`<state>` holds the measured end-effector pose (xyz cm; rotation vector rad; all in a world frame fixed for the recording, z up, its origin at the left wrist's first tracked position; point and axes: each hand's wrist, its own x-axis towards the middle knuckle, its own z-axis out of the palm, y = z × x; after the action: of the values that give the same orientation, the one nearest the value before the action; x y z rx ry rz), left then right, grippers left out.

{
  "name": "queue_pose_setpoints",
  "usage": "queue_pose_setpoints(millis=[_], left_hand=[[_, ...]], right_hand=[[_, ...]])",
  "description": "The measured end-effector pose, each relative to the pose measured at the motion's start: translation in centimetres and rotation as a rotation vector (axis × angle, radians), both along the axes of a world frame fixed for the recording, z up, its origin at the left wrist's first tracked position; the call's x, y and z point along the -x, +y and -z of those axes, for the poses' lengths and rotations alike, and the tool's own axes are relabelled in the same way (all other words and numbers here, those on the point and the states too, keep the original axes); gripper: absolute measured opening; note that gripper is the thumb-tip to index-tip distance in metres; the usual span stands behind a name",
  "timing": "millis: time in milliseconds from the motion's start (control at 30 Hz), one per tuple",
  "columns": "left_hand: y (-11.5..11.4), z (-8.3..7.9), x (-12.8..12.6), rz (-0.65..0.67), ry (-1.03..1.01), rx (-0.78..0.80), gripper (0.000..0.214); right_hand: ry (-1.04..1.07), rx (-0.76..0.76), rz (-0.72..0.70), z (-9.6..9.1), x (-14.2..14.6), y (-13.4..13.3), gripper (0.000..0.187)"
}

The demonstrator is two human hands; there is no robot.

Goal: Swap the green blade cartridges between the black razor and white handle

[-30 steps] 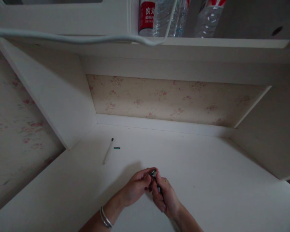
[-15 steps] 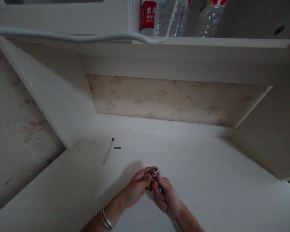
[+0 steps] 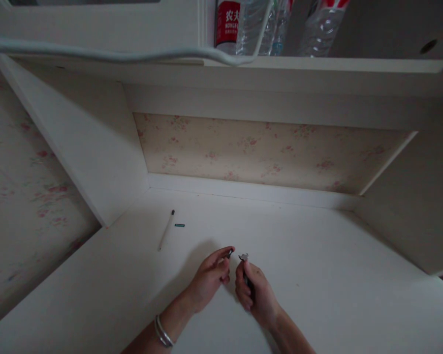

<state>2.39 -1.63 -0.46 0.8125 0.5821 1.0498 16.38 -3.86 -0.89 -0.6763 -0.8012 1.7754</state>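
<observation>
My right hand (image 3: 256, 292) is wrapped round a tool with a dark handle and a silver metal head (image 3: 243, 256); the head sticks up past the thumb. To its left, my left hand (image 3: 210, 278) pinches a small dark piece (image 3: 229, 253) between thumb and fingertips, its kind too small to make out. A narrow gap separates the small piece from the metal head. Both hands are over the white desktop (image 3: 317, 255), and a silver bangle circles the left wrist.
A slim white stick with a black end (image 3: 166, 230) lies on the desktop at left, with a small dark teal strip (image 3: 179, 225) beside it. Overhead, a shelf (image 3: 317, 64) holds several plastic bottles (image 3: 256, 29). A pale cable (image 3: 114, 56) hangs across its front edge.
My hands have drawn apart. The small dark piece in my left hand has come away from the tool's silver head, which now shows clearly in my right hand.
</observation>
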Motion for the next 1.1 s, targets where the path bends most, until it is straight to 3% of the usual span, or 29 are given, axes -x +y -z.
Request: queue_pose_setpoints(millis=[200, 533, 767, 900, 1000, 1100], left_hand=[[-0.1, -0.3, 0.1, -0.087, 0.119, -0.053, 0.046], [-0.1, -0.7, 0.0, -0.082, 0.178, -0.078, 0.048], [-0.1, -0.7, 0.0, -0.079, 0.192, -0.096, 0.048], [0.0, -0.5, 0.0, -0.080, 0.204, -0.133, 0.046], [0.0, -0.6, 0.0, -0.081, 0.210, -0.152, 0.045], [-0.1, -0.9, 0.0, -0.075, 0.217, -0.154, 0.048]], right_hand=[[-0.003, 0.014, 0.075, -0.5, 0.0, 0.3, 0.037], [-0.017, 0.020, 0.116, -1.0, -0.1, 0.3, 0.038], [0.032, 0.026, 0.189, -1.3, -0.3, 0.6, 0.026], [0.071, 0.027, 0.254, -1.1, -0.4, 0.9, 0.037], [-0.129, -0.011, 0.332, -0.5, -0.5, 1.3, 0.028], [-0.460, -0.104, 0.458, 0.1, -0.6, 1.4, 0.037]])
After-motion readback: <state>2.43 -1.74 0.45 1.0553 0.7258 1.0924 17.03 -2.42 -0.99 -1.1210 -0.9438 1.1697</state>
